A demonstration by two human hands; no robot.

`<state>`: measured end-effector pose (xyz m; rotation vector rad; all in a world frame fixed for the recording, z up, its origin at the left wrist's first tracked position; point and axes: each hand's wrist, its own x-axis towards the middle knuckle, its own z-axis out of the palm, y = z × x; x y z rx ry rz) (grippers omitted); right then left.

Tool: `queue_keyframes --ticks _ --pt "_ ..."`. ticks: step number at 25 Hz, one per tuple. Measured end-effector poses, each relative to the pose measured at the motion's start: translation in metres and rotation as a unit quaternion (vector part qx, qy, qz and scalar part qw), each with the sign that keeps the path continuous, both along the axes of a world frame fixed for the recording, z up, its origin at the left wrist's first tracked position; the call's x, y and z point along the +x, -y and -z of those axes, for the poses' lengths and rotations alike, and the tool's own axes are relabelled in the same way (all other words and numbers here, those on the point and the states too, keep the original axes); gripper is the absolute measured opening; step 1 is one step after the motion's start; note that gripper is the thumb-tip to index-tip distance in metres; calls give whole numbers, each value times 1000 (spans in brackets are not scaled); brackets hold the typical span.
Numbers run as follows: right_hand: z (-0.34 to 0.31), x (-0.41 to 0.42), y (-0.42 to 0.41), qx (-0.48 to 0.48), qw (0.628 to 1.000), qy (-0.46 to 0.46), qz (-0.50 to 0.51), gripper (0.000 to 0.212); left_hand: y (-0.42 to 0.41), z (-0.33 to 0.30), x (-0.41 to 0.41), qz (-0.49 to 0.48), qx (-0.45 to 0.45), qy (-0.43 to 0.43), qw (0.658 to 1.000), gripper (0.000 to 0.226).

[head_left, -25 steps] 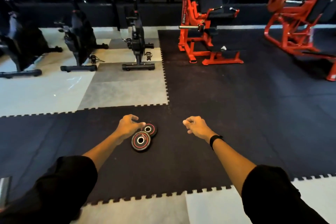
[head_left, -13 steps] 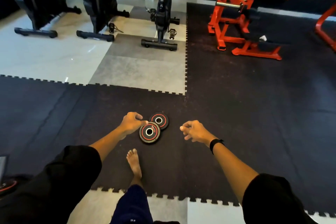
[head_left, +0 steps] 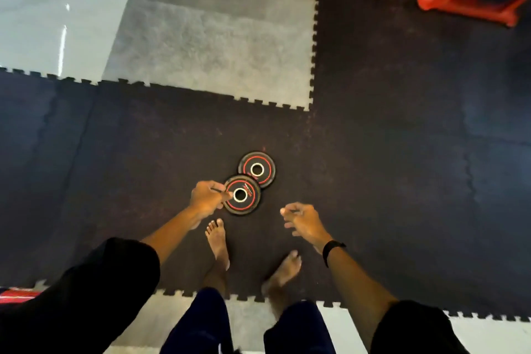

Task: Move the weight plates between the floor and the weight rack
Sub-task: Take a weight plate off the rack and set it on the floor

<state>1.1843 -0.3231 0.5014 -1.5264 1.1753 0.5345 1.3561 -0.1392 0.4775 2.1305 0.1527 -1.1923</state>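
1. Dark mat point(head_left: 388, 138) covers the floor.
2. Two plates point(head_left: 256, 169) lie flat on it, touching, just ahead of bare feet point(head_left: 218, 241).
3. Left hand point(head_left: 207, 198) hangs over the nearer plate's point(head_left: 242, 195) edge, fingers loosely curled, contact unclear.
4. Right hand point(head_left: 303, 223) hovers apart, fingers loosely curled, holding nothing.

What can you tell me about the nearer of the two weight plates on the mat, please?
The nearer weight plate is a small black disc with a red ring and a pale metal-lined centre hole. It lies flat on the dark mat, its far edge overlapping or touching the farther plate. The left hand overlaps its left edge; contact is unclear.
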Motion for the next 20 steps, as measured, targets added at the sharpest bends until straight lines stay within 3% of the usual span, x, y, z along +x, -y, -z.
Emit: queue_keyframes --ticks 5,7,9,12,13,17,18,20 --pt "223 37 23 55 994 -62 64 36 38 215 33 21 56 18 998 20" --pt "324 47 27 58 995 -68 41 42 48 307 46 45 81 28 995 22" --pt "424 53 24 60 995 -72 17 52 49 396 57 45 91 17 995 38" --pt "536 60 15 70 995 -49 51 68 40 500 73 48 107 4 993 85" --pt "562 60 13 86 994 -29 64 67 38 523 77 61 107 -2 992 88" --pt "608 63 14 134 988 -25 78 81 42 557 93 95 56 -70 991 36" --pt "607 66 15 150 985 -36 76 85 41 556 92 88 42 -100 990 41" --pt "597 69 20 167 980 -63 85 88 38 551 87 60 48 -127 989 73"
